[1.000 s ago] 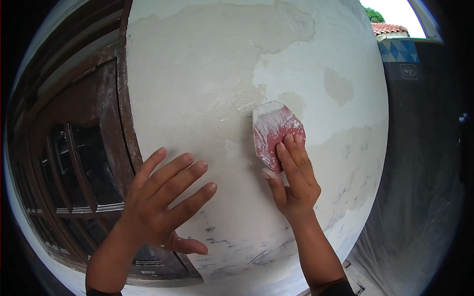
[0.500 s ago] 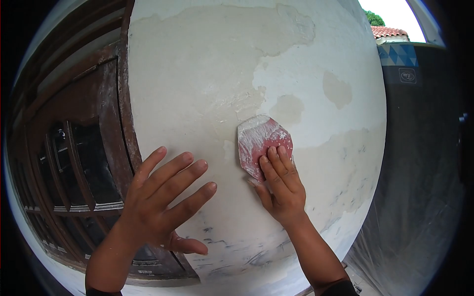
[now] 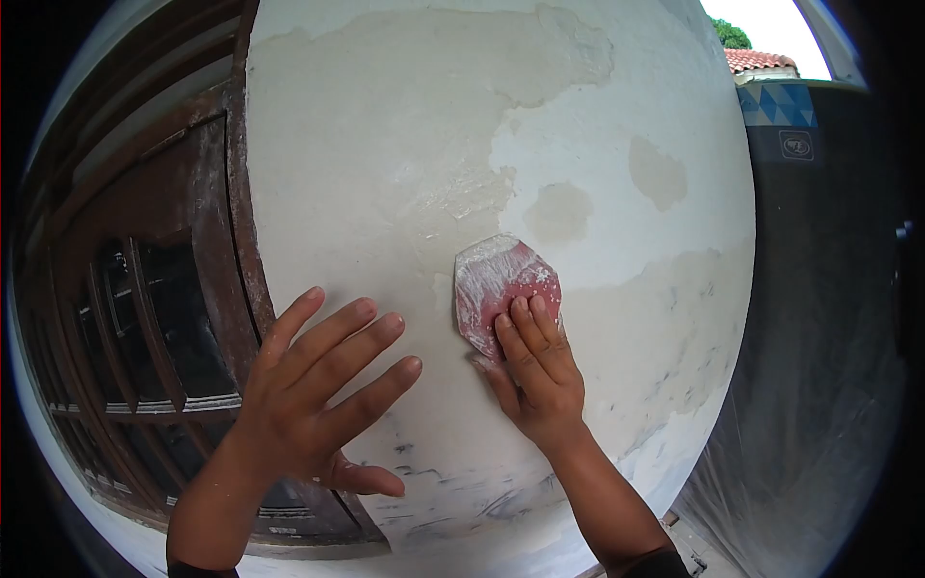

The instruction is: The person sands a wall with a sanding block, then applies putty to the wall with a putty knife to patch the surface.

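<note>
A flat, many-sided red putty spreader (image 3: 509, 275), smeared with white paste, lies against the wall (image 3: 385, 125). My right hand (image 3: 544, 380) grips its lower right part, fingers pressed flat on its face and the thumb at its lower edge. Pale wet-looking paste streaks mark the plaster just above the spreader. To the left, my left hand (image 3: 313, 390) is open with fingers spread, holding nothing, in front of the wall and the door frame's edge.
A dark brown wooden door (image 3: 145, 289) with glass panes stands on the left. Dark sheeting under clear plastic (image 3: 819, 337) covers the right side, with blue patterned tape (image 3: 779, 106) along its top. Grey smudges mark the lower wall. A tiled roof (image 3: 761, 62) shows beyond.
My right hand and the putty spreader have slid slightly left and down along the wall. The left hand stays in the same place.
</note>
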A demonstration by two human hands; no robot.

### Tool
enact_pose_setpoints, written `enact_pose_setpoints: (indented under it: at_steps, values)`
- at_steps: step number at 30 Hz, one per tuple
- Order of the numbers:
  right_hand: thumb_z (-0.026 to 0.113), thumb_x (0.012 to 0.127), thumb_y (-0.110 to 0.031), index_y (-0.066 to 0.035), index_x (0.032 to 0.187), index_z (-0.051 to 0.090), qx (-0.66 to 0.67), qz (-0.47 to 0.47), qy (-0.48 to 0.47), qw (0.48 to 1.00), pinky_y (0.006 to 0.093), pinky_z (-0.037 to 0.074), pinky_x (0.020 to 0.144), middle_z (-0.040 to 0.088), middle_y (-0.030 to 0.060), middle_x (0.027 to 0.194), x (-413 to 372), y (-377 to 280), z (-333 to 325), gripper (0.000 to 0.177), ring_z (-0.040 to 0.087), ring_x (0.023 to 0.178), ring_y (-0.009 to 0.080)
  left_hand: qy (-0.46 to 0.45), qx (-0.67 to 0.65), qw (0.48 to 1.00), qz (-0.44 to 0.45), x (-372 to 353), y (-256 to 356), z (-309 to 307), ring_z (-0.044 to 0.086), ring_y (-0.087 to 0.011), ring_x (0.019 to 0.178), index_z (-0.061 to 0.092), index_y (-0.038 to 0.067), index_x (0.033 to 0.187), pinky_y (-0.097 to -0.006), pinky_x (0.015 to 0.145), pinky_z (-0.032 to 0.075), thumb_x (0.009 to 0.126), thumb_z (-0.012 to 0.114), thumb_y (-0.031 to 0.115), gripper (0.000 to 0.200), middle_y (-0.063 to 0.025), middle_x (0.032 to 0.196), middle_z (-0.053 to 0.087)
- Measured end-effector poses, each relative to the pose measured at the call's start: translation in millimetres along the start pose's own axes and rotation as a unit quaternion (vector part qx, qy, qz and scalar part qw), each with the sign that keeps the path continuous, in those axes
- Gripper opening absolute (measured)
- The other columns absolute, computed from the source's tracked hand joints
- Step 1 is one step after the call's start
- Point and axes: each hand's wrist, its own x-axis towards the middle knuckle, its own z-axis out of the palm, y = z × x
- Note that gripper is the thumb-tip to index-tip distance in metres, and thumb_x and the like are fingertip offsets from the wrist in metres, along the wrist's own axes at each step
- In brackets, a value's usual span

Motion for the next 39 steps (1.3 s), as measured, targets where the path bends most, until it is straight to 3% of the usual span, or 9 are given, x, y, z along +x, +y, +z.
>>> enact_pose_setpoints:
  at_steps: [6, 14, 21, 27, 28, 35, 39]
  values:
    - [0.081, 0.081, -0.013, -0.001, 0.125, 0.066, 0.015, -0.032, 0.050, 0.998, 0.0417, 0.046, 0.105, 0.060, 0.0165, 0.137, 47, 8, 7, 0.049, 0.053, 0.133, 0.0310, -0.004, 0.005, 1.000, 0.005, 5, 0, -2, 0.051, -0.0297, 0.132, 0.062, 0.021, 0.131, -0.0589, 0.113, 0.032, 0.078, 0.047, 0.087, 0.086, -0.0097, 0.140, 0.055]
    - [0.082, 0.078, -0.015, -0.003, 0.125, 0.066, 0.020, 0.019, 0.010, 1.000, 0.0412, 0.046, 0.106, 0.064, 0.0149, 0.131, 1, 1, -1, 0.051, 0.054, 0.131, 0.0302, -0.008, 0.002, 1.000, 0.007, 0, 2, -3, 0.050, -0.0294, 0.133, 0.062, 0.020, 0.131, -0.0590, 0.113, 0.032, 0.079, 0.047, 0.086, 0.085, -0.0097, 0.140, 0.055]
    - [0.082, 0.076, -0.007, -0.002, 0.124, 0.067, 0.048, -0.004, 0.059, 0.997, 0.0405, 0.047, 0.107, 0.062, 0.0171, 0.134, 64, 9, 14, 0.051, 0.054, 0.131, 0.0332, 0.000, 0.003, 1.000, 0.007, 5, 4, -4, 0.050, -0.0292, 0.133, 0.063, 0.020, 0.130, -0.0591, 0.112, 0.033, 0.079, 0.047, 0.086, 0.084, -0.0096, 0.140, 0.055]
    - [0.084, 0.074, -0.007, 0.000, 0.122, 0.068, 0.029, 0.003, -0.007, 1.000, 0.0427, 0.046, 0.107, 0.063, 0.0193, 0.131, 6, 1, -2, 0.051, 0.055, 0.131, 0.0343, -0.008, 0.001, 1.000, 0.010, -1, 4, -7, 0.050, -0.0291, 0.132, 0.063, 0.019, 0.129, -0.0592, 0.113, 0.032, 0.079, 0.047, 0.086, 0.085, -0.0100, 0.139, 0.056]
    - [0.083, 0.079, -0.016, -0.004, 0.123, 0.068, 0.012, 0.005, 0.010, 1.000, 0.0404, 0.046, 0.105, 0.064, 0.0136, 0.132, -1, 2, -3, 0.048, 0.055, 0.131, 0.0281, -0.008, 0.001, 1.000, 0.010, -1, 2, -7, 0.050, -0.0291, 0.132, 0.063, 0.019, 0.129, -0.0592, 0.113, 0.032, 0.079, 0.047, 0.086, 0.085, -0.0100, 0.139, 0.056]
    - [0.081, 0.080, -0.014, -0.004, 0.122, 0.068, 0.043, -0.027, 0.045, 0.998, 0.0405, 0.048, 0.104, 0.063, 0.0128, 0.133, 57, 8, 14, 0.046, 0.054, 0.131, 0.0280, -0.006, 0.008, 1.000, 0.011, 6, 2, 0, 0.051, -0.0294, 0.132, 0.062, 0.019, 0.130, -0.0591, 0.113, 0.032, 0.080, 0.047, 0.085, 0.084, -0.0100, 0.139, 0.056]
    - [0.081, 0.080, -0.015, -0.005, 0.123, 0.068, 0.045, -0.031, 0.011, 0.998, 0.0407, 0.047, 0.105, 0.063, 0.0120, 0.134, 27, 5, 10, 0.047, 0.055, 0.131, 0.0281, -0.011, 0.004, 1.000, 0.016, 3, 5, -1, 0.051, -0.0293, 0.132, 0.063, 0.019, 0.129, -0.0591, 0.113, 0.032, 0.080, 0.045, 0.085, 0.084, -0.0098, 0.139, 0.056]
